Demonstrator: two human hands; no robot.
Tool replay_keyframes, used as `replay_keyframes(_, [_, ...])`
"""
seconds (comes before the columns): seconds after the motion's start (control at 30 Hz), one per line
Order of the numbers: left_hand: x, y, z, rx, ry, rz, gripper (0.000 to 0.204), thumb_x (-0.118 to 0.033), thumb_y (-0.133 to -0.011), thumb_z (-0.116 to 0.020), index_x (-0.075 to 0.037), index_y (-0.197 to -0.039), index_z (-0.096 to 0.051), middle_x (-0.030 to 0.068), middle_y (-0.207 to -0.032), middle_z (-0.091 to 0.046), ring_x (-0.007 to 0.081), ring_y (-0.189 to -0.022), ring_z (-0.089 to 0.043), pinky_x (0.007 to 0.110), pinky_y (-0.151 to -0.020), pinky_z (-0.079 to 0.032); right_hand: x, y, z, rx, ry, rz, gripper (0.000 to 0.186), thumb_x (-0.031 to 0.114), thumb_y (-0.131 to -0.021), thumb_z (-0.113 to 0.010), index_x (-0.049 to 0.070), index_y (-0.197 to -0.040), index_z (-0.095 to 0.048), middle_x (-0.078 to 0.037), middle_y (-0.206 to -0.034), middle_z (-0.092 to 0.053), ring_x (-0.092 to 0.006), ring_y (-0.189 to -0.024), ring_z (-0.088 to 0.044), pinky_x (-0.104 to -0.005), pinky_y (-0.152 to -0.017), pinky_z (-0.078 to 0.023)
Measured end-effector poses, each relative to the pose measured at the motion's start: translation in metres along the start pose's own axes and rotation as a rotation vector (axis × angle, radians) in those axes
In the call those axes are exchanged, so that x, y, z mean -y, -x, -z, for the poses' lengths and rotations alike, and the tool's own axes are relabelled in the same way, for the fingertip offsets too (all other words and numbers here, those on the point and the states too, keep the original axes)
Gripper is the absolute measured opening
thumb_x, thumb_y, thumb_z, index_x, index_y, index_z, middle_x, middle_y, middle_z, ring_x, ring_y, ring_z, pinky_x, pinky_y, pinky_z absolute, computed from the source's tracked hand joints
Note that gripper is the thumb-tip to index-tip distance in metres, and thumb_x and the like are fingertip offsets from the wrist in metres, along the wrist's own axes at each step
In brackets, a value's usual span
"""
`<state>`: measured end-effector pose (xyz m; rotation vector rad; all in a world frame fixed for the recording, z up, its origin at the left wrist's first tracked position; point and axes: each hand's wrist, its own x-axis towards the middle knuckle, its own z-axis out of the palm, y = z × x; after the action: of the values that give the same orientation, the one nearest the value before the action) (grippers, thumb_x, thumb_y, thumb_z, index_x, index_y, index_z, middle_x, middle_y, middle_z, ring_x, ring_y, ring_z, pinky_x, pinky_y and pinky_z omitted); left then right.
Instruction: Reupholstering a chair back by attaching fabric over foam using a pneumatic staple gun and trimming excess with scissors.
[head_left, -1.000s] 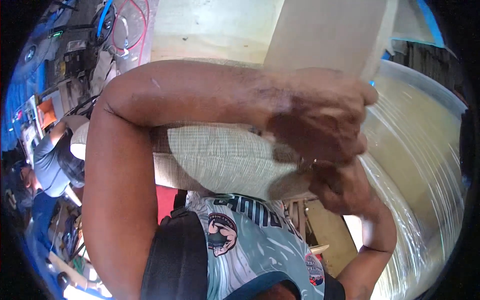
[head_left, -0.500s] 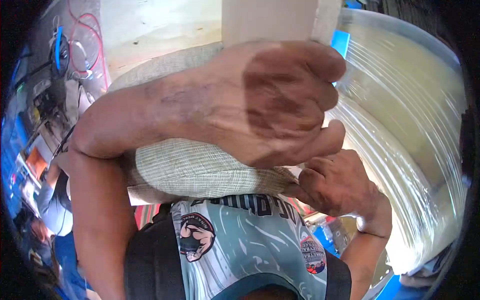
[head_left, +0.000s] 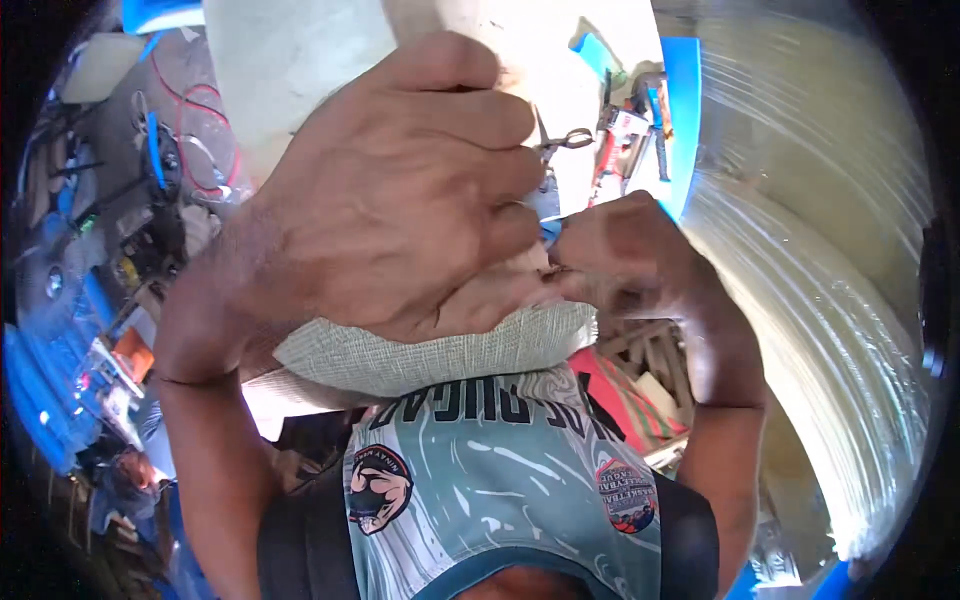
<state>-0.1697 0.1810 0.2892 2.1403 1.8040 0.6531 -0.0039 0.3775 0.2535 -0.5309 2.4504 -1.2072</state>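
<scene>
A pale, coarsely woven fabric piece (head_left: 440, 350), bulky and folded, lies across in front of my chest. My left hand (head_left: 410, 190) is closed over its upper side, knuckles up, with the thumb pressed low against the cloth. Close by on the right, my right hand (head_left: 635, 250) is closed too, its fingertips meeting the left thumb near the fabric's right end. Whatever sits in the right fingers is hidden. Beyond the hands, dark-handled scissors (head_left: 552, 147) rest on a white work surface (head_left: 600, 15).
Red and dark hand tools (head_left: 622, 125) lie beside a blue strip (head_left: 683, 110) on the surface. A large curved form wrapped in clear plastic (head_left: 830, 260) stands at my right. A red hose (head_left: 185, 100) and clutter cover the floor at left.
My left hand has drawn back left and slightly up. My right hand has risen toward it, up and a little left. The fabric has shifted, uncovering scissors and tools beyond.
</scene>
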Motion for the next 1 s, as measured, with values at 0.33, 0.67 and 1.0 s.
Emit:
replay_keyframes(0.33, [-0.009,-0.016,0.017,0.142,-0.04,0.014,0.071,-0.072,-0.043,-0.07,-0.012,-0.081,-0.072,-0.0023,-0.084,-0.067,0.0181,-0.077,-0.057,0.039,-0.083,-0.036,0.061,0.012,0.027,-0.135,0.442,0.196,0.013,0.019,-0.07,-0.066,0.011,-0.074,-0.056,-0.003,-0.065,-0.051,-0.0197,-0.057,-0.061,-0.0349,-0.047,-0.049])
replay_keyframes(0.67, [-0.011,-0.02,0.012,0.158,-0.09,0.151,0.045,-0.057,-0.061,-0.075,-0.014,-0.075,-0.07,-0.0022,-0.071,-0.059,0.0175,-0.08,-0.055,0.037,-0.082,-0.036,-0.006,-0.015,0.003,-0.39,0.318,0.14,0.039,0.046,-0.077,-0.069,0.01,-0.072,-0.055,-0.005,-0.068,-0.05,-0.0238,-0.061,-0.055,-0.0369,-0.053,-0.042])
replay_keyframes(1.0, [-0.025,-0.032,0.003,0.17,0.011,-0.003,0.016,-0.027,-0.066,-0.071,-0.019,-0.079,-0.067,-0.0083,-0.077,-0.067,0.0081,-0.076,-0.064,0.03,-0.078,-0.04,0.056,0.021,0.013,-0.406,0.529,0.194,0.01,0.021,-0.069,-0.063,0.013,-0.072,-0.057,0.0,-0.068,-0.053,-0.0159,-0.067,-0.06,-0.0326,-0.055,-0.046])
